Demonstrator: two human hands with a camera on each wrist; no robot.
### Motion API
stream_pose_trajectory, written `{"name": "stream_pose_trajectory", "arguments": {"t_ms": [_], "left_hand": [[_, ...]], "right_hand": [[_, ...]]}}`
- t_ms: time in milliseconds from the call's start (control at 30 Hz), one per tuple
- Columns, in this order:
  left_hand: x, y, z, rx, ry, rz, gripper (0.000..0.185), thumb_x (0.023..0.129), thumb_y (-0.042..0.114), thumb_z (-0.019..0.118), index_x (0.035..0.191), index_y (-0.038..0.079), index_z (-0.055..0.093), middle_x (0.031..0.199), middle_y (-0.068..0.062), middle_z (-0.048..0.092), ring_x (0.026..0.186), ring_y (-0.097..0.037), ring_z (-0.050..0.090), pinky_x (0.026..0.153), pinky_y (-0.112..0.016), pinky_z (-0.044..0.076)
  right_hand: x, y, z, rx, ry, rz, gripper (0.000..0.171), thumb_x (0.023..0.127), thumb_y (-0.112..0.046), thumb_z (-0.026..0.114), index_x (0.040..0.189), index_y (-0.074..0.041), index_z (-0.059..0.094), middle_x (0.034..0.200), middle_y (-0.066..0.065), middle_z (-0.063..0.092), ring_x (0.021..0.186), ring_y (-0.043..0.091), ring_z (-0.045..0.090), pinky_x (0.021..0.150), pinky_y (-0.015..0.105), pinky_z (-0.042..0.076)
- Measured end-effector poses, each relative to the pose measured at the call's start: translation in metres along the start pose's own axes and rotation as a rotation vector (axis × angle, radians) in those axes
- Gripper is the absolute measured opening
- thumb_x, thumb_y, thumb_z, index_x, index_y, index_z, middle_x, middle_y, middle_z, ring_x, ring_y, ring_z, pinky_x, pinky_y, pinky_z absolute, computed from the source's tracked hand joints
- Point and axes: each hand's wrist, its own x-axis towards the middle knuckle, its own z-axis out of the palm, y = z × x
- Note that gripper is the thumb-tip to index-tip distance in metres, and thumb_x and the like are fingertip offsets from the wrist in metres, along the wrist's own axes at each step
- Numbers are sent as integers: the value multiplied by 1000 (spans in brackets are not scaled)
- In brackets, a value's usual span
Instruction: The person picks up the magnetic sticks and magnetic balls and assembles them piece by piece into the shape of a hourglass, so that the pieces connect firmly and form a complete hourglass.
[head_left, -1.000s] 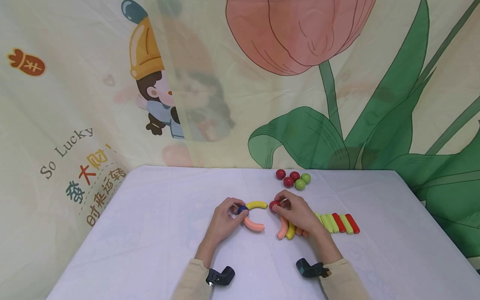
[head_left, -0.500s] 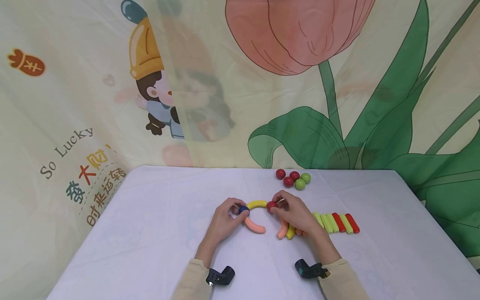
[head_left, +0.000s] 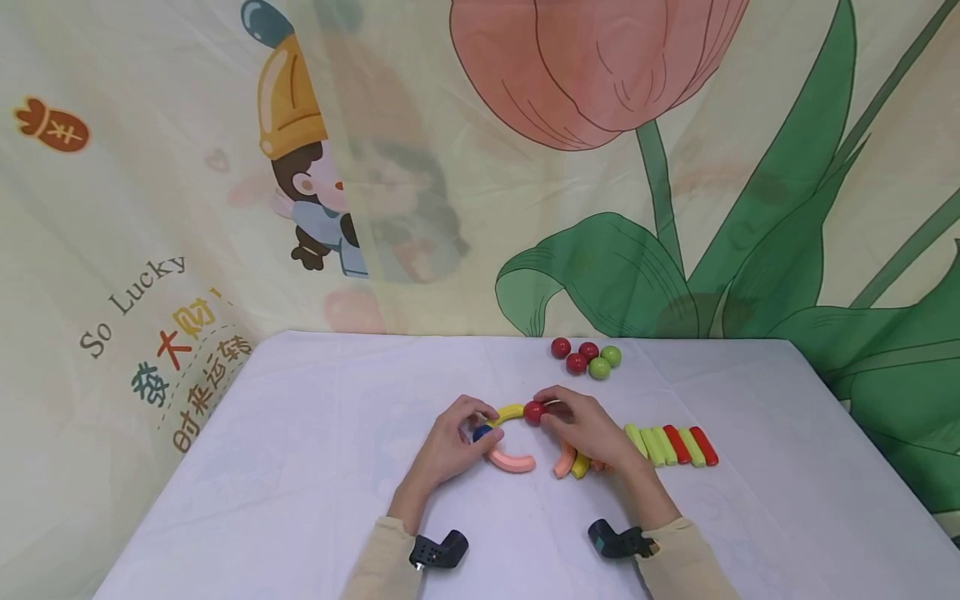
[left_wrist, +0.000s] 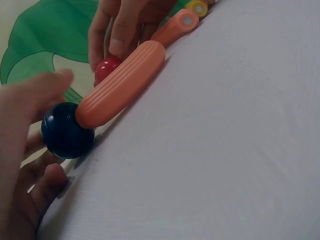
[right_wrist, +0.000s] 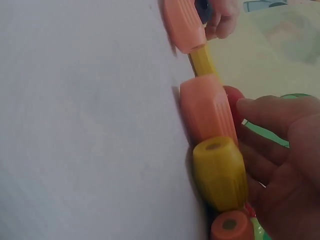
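Observation:
A blue ball (left_wrist: 67, 131) joins one end of a curved pink magnetic rod (head_left: 512, 462) and one end of a curved yellow rod (head_left: 511, 412). Around that ball, my left hand (head_left: 453, 442) has its thumb and fingers spread, with a gap showing in the left wrist view. At the yellow rod's other end is a red ball (head_left: 534, 412), pinched by the fingertips of my right hand (head_left: 588, 427). The pink rod's right end is free. Below the right hand lie another pink rod (right_wrist: 206, 107) and a yellow rod (right_wrist: 220, 172), partly hidden by it.
Several loose balls, red (head_left: 576, 363) and green (head_left: 599, 368), sit near the table's back edge. Right of my right hand lies a row of straight rods, light green (head_left: 663, 446) and red (head_left: 703, 446). A white cloth covers the table (head_left: 300, 467); a printed curtain hangs behind.
The red ball in my right hand has moved left and met the yellow rod's end. My left fingers have loosened from the blue ball, which has shifted slightly toward me with the pink rod.

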Motion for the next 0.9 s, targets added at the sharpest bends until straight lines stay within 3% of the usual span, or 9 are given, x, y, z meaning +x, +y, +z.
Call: {"name": "stream_pose_trajectory", "arguments": {"t_ms": [167, 333, 567, 767, 900], "left_hand": [[1, 0, 1, -9, 15, 4, 15, 88, 27, 66, 103, 23, 64, 95, 7, 59, 74, -8, 50, 60, -18, 43], [2, 2, 3, 19, 41, -34, 15, 88, 21, 66, 104, 21, 65, 92, 7, 59, 71, -9, 49, 59, -18, 42], [3, 14, 4, 78, 52, -156, 17, 86, 23, 67, 103, 20, 68, 90, 5, 61, 67, -9, 46, 57, -19, 37], [3, 24, 8, 191, 44, -204, 20, 83, 28, 69, 102, 22, 69, 90, 7, 59, 64, -8, 44, 53, -19, 34], [3, 26, 10, 214, 68, -204, 21, 83, 28, 69, 103, 20, 70, 89, 6, 60, 63, -7, 43, 52, -19, 34]], "right_hand": [[-2, -5, 4, -3, -57, -65, 31, 92, -14, 60, 121, -23, 58, 119, -5, 62, 116, 19, 56, 100, 43, 45], [-3, -8, 7, -27, -51, -85, 30, 92, -14, 60, 120, -23, 58, 118, -6, 63, 116, 17, 55, 100, 43, 45], [-5, -8, 4, -33, -52, -60, 29, 92, -17, 60, 119, -24, 58, 117, -6, 62, 112, 17, 56, 97, 41, 47], [-5, -6, -7, -74, -25, -9, 25, 92, -22, 61, 117, -20, 60, 108, -5, 63, 98, 14, 57, 88, 35, 50], [-5, -3, -14, -110, -22, 13, 24, 91, -22, 61, 115, -18, 61, 105, -4, 63, 94, 14, 57, 86, 32, 50]]}}
